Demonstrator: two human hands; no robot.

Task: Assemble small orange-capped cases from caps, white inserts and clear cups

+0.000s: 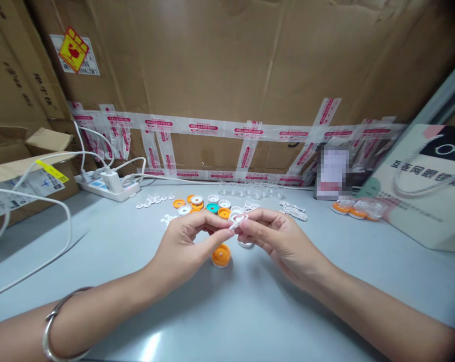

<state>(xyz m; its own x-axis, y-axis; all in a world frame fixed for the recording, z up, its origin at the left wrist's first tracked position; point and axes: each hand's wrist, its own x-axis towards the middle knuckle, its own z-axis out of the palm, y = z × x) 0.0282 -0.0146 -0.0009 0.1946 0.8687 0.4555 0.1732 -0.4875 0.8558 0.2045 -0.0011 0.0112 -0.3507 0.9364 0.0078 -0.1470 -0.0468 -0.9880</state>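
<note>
Between the fingertips of both hands is a small white part (pixel 238 221), looped in shape; its details are too small to tell. My left hand (pixel 197 236) pinches it from the left, and my right hand (pixel 275 234) grips it from the right, fingers curled. Just below my left fingertips an orange round piece (pixel 221 255) lies on the grey table (pixel 197 311). A white round piece (pixel 245 244) is partly hidden under my right fingers. Behind the hands sit several orange and white rings and one teal ring (pixel 212 207).
Small white parts (pixel 155 200) lie at the back left, clear cups (pixel 250 189) along the back, and white strips (pixel 293 211) right of them. Orange-and-white pieces (pixel 358 209) sit by a phone (pixel 332 171) and a paper bag (pixel 431 201). A power strip (pixel 108 188) with cables is at left.
</note>
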